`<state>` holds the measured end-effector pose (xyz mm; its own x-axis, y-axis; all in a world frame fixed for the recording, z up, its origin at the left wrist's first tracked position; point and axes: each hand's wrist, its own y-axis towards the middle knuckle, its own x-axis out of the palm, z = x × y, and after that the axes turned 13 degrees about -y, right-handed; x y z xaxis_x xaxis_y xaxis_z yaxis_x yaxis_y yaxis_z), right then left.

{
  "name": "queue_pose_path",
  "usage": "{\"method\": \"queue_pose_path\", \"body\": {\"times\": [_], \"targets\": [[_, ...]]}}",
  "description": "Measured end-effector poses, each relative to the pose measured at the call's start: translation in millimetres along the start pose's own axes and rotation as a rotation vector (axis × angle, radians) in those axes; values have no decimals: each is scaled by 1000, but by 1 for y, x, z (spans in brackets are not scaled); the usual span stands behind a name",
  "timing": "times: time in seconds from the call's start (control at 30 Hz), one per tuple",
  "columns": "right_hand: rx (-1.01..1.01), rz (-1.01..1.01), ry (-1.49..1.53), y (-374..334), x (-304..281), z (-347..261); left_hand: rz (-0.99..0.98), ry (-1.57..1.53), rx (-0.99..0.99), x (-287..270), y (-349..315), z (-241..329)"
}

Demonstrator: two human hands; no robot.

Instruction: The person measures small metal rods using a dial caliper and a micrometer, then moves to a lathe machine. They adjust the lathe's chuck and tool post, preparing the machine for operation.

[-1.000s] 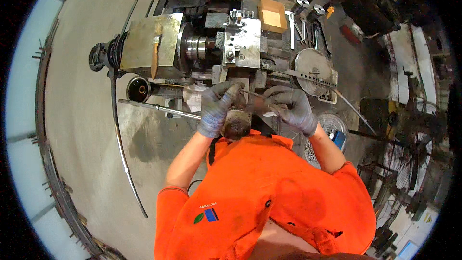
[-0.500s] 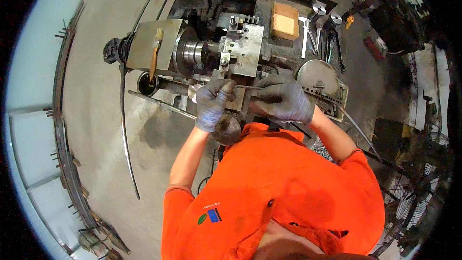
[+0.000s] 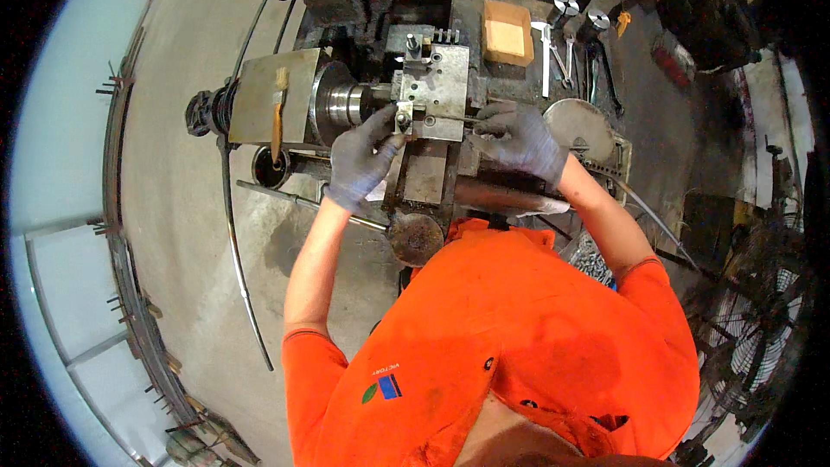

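Observation:
My left hand (image 3: 359, 160), in a grey glove, is beside a small metal clamp block (image 3: 404, 118) at the near left corner of a steel tool plate (image 3: 445, 86). Its thumb and index finger are apart, with the fingertips at the block's edge. On the other side, my gloved right hand (image 3: 520, 140) is closed on a thin metal rod (image 3: 454, 118). The rod points left across the plate's near edge toward the block; its far tip is hard to make out. Left of the plate is a round, shiny spindle (image 3: 344, 104).
A brush (image 3: 277, 121) lies on the metal cover (image 3: 251, 99), above a black pot (image 3: 271, 168). At the back right are a yellowish box (image 3: 507, 33), calipers (image 3: 545, 60) and wrenches (image 3: 596, 78). A round disc (image 3: 577, 125) sits beyond my right hand. A long bar (image 3: 303, 201) extends left.
Both hands have moved forward, away from my body, to the tool plate. My left hand has come off the thin rod and spread its fingers; my right hand keeps the rod.

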<state>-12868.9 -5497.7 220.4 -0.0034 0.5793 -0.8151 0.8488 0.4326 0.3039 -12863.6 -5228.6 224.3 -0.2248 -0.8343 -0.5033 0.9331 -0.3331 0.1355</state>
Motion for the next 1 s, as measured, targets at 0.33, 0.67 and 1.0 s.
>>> {"method": "queue_pose_path", "body": {"times": [0.33, 0.67, 1.0], "targets": [[62, -192, -136, 20, 40, 31, -485, 580, -202, 0, 54, -9], [85, -146, -68, 23, 57, 40, -410, 468, -111, 1, 55, -17], [10, -78, -86, 30, 68, 37, -381, 440, -108, 1, 53, -22]]}}
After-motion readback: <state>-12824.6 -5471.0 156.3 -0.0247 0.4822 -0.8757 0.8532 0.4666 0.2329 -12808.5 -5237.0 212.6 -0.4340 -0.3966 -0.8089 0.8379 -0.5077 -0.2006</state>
